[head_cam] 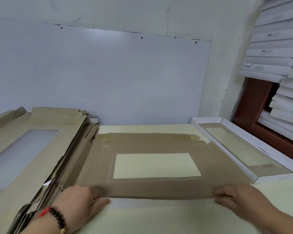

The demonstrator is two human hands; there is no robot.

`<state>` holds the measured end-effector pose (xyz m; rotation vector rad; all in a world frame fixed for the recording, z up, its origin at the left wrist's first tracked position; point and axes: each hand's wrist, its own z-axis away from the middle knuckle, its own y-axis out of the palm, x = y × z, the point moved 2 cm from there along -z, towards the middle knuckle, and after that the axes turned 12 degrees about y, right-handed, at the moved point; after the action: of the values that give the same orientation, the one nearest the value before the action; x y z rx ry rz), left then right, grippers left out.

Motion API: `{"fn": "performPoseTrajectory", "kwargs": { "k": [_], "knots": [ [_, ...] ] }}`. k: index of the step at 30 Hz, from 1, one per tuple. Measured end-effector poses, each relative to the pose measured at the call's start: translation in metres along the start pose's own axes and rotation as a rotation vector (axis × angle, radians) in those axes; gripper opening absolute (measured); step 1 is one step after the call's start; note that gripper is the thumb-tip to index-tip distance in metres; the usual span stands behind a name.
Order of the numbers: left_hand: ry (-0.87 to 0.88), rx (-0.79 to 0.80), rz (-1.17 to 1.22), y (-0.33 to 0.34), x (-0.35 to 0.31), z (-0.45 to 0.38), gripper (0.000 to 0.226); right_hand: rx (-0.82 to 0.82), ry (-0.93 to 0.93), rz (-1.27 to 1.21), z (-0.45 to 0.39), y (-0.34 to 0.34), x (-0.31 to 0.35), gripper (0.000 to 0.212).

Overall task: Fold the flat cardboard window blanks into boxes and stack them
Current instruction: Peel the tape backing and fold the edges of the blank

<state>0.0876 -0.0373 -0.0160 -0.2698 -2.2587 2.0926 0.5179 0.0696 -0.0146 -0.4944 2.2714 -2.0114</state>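
A flat brown cardboard window blank (152,188) lies on the pale table in front of me, its clear rectangular window in the middle. My left hand (79,202) grips the near edge at its left corner, fingers curled under the lifted flap. My right hand (233,198) holds the same near edge at the right corner. A pile of several more flat brown blanks (34,144) lies to the left. A folded white-rimmed window box (240,147) sits at the right, touching the blank's right end.
The pale table (159,218) meets a white wall panel (100,73) at the back. At the far right stand tall stacks of white boxes (277,53) and a reddish-brown door frame (254,105).
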Motion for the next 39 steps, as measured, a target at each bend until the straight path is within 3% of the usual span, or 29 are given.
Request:
{"fn": "performPoseTrajectory", "kwargs": {
  "k": [4, 7, 12, 16, 20, 22, 33, 37, 39],
  "knots": [
    [-0.051, 0.137, -0.153, 0.009, -0.025, -0.032, 0.062, 0.06, 0.084, 0.264, -0.027, 0.011, 0.035, 0.056],
    [-0.055, 0.167, -0.158, 0.017, -0.053, -0.052, 0.059, 0.136, 0.062, 0.215, -0.036, 0.028, 0.079, 0.074],
    [-0.022, 0.07, -0.172, 0.032, -0.092, -0.078, 0.051, -0.062, -0.087, 0.141, -0.032, 0.047, 0.169, 0.064],
    [0.024, 0.125, -0.187, 0.053, -0.087, -0.077, 0.06, -0.061, -0.221, 0.135, -0.024, 0.06, 0.193, 0.052],
    [0.055, 0.12, -0.08, 0.068, -0.066, -0.072, 0.062, 0.132, -0.262, 0.216, -0.037, 0.079, 0.17, 0.067],
    [0.044, 0.134, -0.089, 0.07, -0.051, -0.067, 0.062, 0.238, -0.269, 0.162, -0.044, 0.089, 0.149, 0.064],
    [-0.095, 0.164, -0.106, 0.059, 0.021, -0.036, 0.061, 0.263, 0.039, 0.261, -0.05, 0.068, 0.017, 0.057],
    [-0.105, 0.115, -0.177, 0.044, 0.023, -0.027, 0.064, 0.171, 0.124, 0.269, -0.043, 0.055, -0.015, 0.054],
    [0.004, 0.037, -0.255, 0.022, 0.013, -0.024, 0.071, -0.035, 0.075, 0.282, -0.037, 0.047, -0.02, 0.053]
  ]
}}
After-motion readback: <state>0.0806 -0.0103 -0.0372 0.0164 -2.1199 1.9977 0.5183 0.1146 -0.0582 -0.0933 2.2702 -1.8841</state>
